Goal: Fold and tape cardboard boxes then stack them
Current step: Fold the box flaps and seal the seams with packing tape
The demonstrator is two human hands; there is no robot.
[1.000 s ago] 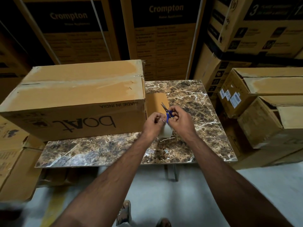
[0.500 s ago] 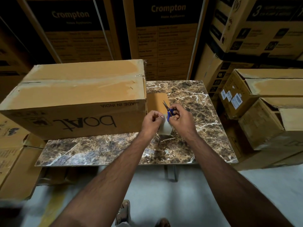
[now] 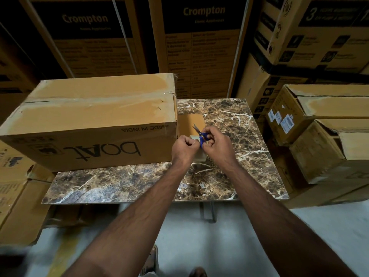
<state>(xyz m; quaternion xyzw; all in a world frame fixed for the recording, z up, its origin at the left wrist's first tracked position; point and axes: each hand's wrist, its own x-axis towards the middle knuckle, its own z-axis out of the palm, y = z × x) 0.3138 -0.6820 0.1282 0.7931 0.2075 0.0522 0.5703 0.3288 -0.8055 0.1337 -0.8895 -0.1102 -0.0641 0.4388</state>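
A long cardboard box (image 3: 89,120) printed "boAt" and "MADE IN INDIA" lies on its side across the left part of a brown marble-patterned table (image 3: 239,140), its top seam covered with a strip of glossy brown tape and its left end jutting out past the table edge. Just off the box's right end, both hands meet over the table. The right hand (image 3: 218,144) has its grip closed on a small pair of blue-handled scissors (image 3: 200,134), fingers through the loops, with the short metal blades pointing up and away toward the box's end face. The left hand (image 3: 184,147) is clenched into a loose fist touching the scissor handles, its fingertips pinched together on something too small to make out. Directly under and between the two hands sits a pale roll of tape (image 3: 199,156), mostly hidden by them, resting on the table beside the box's lower right corner. A brown flap (image 3: 189,124) shows at the box's right end, just behind the scissor blades. Tall Crompton cartons (image 3: 201,48) stand along the back, and two open-topped cartons (image 3: 327,124) are stacked to the right of the table, well apart from the hands. Below, the grey floor (image 3: 199,236) shows.
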